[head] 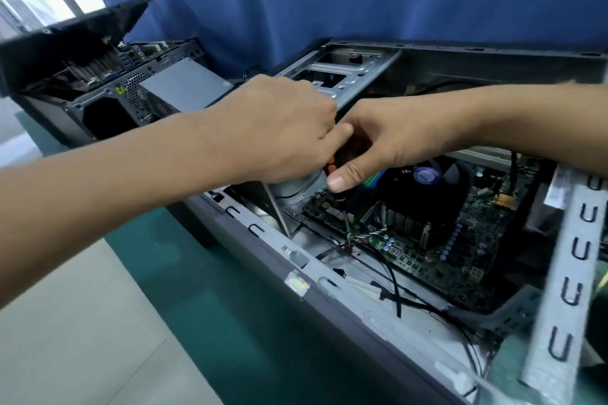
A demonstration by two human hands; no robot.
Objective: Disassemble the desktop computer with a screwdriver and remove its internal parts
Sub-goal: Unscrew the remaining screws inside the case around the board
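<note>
Opened desktop computer (329, 316) laid on green table (204, 322), screwdriver (341, 197) pinched by right hand (388, 138) above motherboard (437, 256), left hand (279, 128) curled alongside, its grasp not discernible.

The computer case (362, 316) is laid open on the surface (197, 306). Within it the motherboard (460, 246) is seated, the cooler fan (424, 187) mounted thereon. A second case (98, 108) is placed to its left.

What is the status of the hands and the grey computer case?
Left hand and right hand both grip orange-and-black screwdriver. Open grey metal computer case: green motherboard in place. Loose black cables cross its floor.
</note>
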